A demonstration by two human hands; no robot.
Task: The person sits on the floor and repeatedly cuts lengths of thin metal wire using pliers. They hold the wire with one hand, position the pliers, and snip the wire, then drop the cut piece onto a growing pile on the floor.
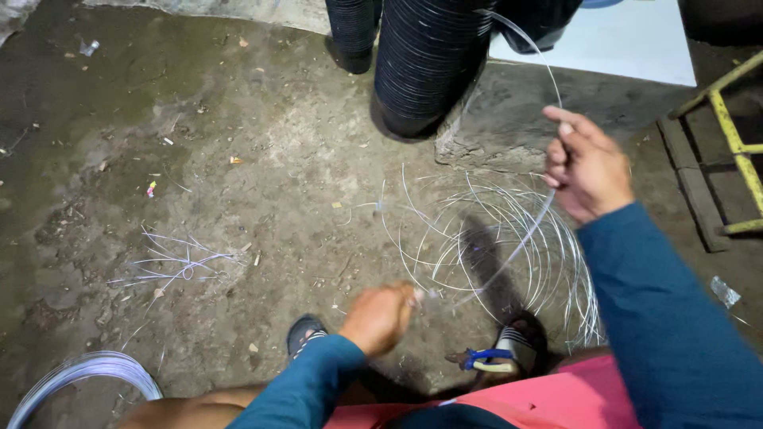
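Both hands [380, 318] [586, 165] grip wire [520, 242]; loose coil [509, 246] on floor.

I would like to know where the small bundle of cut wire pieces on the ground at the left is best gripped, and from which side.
Grip the cut wire bundle at its middle, where the strands cross and look tied together, probably coming from above. The loose ends fan out to both sides and lie flat on the dirt floor, so the ends would likely splay or slip if pinched there.
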